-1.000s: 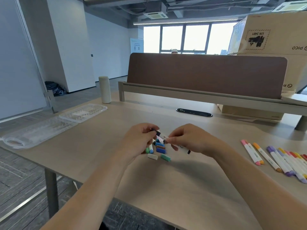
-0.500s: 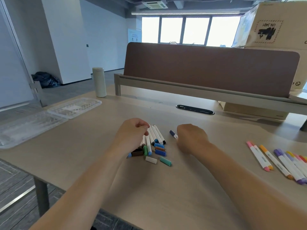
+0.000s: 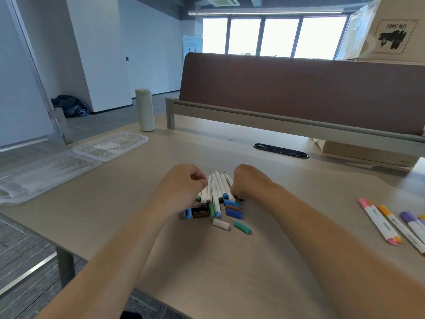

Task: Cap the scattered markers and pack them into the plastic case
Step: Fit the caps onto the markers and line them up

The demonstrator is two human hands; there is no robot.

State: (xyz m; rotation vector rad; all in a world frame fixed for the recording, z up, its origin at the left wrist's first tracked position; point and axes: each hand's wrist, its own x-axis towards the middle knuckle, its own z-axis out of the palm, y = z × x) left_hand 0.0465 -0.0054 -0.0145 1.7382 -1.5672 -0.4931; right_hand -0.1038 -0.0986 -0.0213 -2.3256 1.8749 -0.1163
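The desk [image 3: 230, 272] ends close in front of the work, so a cap that rolls can drop over its edge. The plastic case [image 3: 69, 162] lies open, well apart to your left, with no marker visible in it; carrying too many across at once risks a spill. Your left hand [image 3: 181, 189] and right hand [image 3: 249, 183] flank the uncapped markers [image 3: 217, 192], fingers curled at the pile. Whether either grips a barrel cannot be told. Raking may scatter barrels. The loose caps [image 3: 234, 214] lie mixed just in front; check colour, or caps will mismatch.
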